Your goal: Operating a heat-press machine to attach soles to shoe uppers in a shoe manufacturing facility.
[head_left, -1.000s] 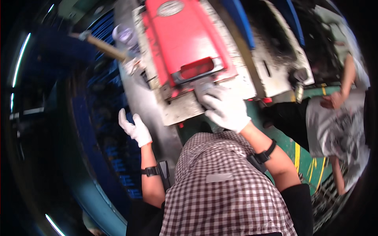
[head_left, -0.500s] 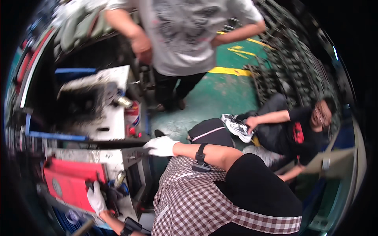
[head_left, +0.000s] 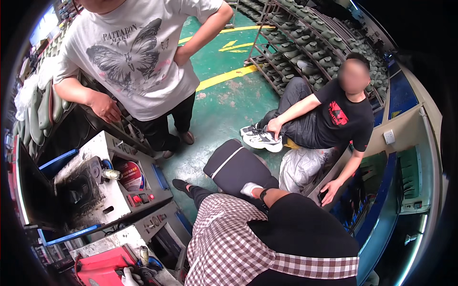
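On green flooring, the black seat could be tipped if shoved by the right hand, whose finger closure, like the left hand's, cannot be told.

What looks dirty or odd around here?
The white machine top just beyond the red cover is stained black in patches, which looks odd against its pale surface; it may be grime rather than damage.

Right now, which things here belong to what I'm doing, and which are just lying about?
Likely in the job:
red panel, at left hand
machine beneath it
dark padded seat, by right hand

Apparently lying about:
racked green footwear
white sack
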Motion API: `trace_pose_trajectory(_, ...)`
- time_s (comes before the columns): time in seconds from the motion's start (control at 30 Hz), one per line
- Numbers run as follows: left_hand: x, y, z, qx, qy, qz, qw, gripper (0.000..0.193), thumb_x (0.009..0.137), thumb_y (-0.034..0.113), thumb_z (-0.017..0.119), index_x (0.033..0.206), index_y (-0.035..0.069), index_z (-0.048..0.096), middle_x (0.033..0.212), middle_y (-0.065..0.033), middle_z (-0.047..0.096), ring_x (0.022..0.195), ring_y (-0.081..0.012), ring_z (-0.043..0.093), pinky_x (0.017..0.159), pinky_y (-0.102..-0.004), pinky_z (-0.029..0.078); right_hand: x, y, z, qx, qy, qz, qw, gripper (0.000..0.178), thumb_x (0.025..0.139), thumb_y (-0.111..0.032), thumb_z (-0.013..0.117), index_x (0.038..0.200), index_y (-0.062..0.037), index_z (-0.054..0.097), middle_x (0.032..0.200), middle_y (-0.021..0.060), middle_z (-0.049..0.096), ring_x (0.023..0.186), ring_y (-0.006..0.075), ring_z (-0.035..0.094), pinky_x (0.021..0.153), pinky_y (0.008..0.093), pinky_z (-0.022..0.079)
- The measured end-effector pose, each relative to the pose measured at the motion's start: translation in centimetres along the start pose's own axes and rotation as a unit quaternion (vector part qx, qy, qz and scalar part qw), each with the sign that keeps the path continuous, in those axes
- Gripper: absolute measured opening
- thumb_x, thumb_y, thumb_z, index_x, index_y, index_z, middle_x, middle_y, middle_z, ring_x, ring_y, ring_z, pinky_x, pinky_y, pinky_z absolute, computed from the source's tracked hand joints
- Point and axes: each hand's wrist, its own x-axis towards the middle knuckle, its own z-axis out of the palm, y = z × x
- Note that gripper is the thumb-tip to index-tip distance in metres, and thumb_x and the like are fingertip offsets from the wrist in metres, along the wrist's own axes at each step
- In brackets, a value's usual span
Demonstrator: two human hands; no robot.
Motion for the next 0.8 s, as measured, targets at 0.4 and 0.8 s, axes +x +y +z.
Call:
trace_pose_trajectory(0.4, -4.0, 2.8, -0.2, -0.05, -0.005, -0.026, 0.998, 0.021, 0.096, 0.035, 0.075, 0.092, 0.017, 0.066, 0.068, 0.0057, 0.05, 0.057, -0.0103, 0.047, 0.051, -0.0276, 0.038, 0.3, -11.8, -2.0, 0.032, -0.015, -0.183, 0.982, 0.039, 0.095, -0.04, 0.065, 0.123, -0.0142, 0.075, 0.126, 0.0153, 0.074, 0.122, 0.0339, 0.067, 0.104, 0.0431, 0.05)
trace_pose_trajectory(0.8, -7.3, 5.0, -0.6, -0.08, -0.01, -0.055, 0.995, 0.016, 0.092, 0.03, 0.079, 0.094, 0.021, 0.066, 0.076, 0.007, 0.053, 0.069, -0.0107, 0.052, 0.06, -0.0275, 0.044, 0.9, -9.6, -1.7, -0.052, -0.024, -0.136, 0.989, 0.04, 0.093, -0.037, 0.06, 0.116, -0.0095, 0.079, 0.12, 0.0145, 0.077, 0.114, 0.0364, 0.07, 0.1, 0.0476, 0.05)
